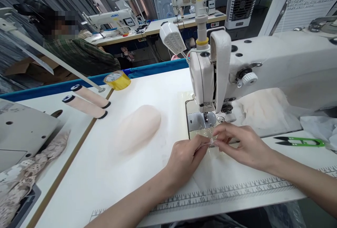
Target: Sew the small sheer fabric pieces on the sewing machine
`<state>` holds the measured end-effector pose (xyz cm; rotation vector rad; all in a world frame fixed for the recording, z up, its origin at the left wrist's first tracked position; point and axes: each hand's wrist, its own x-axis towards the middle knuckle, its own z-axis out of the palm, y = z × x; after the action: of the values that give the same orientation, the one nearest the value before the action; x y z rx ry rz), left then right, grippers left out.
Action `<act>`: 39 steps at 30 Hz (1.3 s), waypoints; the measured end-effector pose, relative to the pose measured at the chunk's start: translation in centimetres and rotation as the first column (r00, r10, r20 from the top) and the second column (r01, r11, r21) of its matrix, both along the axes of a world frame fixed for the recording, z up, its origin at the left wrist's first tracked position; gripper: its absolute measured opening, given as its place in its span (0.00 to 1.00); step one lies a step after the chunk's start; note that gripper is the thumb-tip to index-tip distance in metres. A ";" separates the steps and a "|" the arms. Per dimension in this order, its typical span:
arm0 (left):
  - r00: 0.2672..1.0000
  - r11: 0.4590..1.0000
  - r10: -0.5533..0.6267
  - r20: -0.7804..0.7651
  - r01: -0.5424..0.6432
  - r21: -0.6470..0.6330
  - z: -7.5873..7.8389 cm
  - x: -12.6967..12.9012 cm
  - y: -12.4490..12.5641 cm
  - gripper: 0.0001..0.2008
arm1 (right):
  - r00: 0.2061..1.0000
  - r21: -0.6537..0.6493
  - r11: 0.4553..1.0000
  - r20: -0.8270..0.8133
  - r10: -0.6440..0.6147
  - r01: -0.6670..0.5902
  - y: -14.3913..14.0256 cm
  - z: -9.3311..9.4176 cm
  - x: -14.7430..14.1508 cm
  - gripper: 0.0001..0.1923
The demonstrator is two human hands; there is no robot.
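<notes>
Pinching a clear strip [210,141] between left hand [186,158] and right hand [243,145], fingertips closed on it

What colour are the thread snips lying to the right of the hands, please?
The thread snips have green handles, in the head view.

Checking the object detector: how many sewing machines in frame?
3: the near sewing machine by the hands, and two at the back, the left machine and the right machine. More may be hidden.

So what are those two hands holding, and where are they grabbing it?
Both the left hand and right hand pinch a small clear, thin strip at its ends, just before the sewing machine's needle. What it is cannot be told.
</notes>
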<state>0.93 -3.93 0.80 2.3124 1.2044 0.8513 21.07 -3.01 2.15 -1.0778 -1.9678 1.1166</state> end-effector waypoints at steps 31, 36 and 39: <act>0.997 0.984 -0.071 -0.021 0.073 0.160 0.1 0.2 -0.1 0.11 | 0.938 0.913 0.258 0.342 -0.056 -0.317 -0.4 -0.4 1.1 0.08; 0.996 0.989 -0.082 0.037 0.077 0.126 0.2 0.0 -0.4 0.06 | 0.937 0.906 0.277 0.345 -0.047 -0.320 -0.9 0.3 1.2 0.08; 0.997 0.998 -0.042 0.057 0.044 -0.042 0.1 0.0 -0.3 0.06 | 0.952 0.715 0.663 0.306 -0.013 -0.220 -0.5 1.0 0.8 0.07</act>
<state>0.96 -4.27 0.92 2.2567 1.1339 0.8613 21.90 -3.48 3.13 -0.6822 -2.4024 0.0986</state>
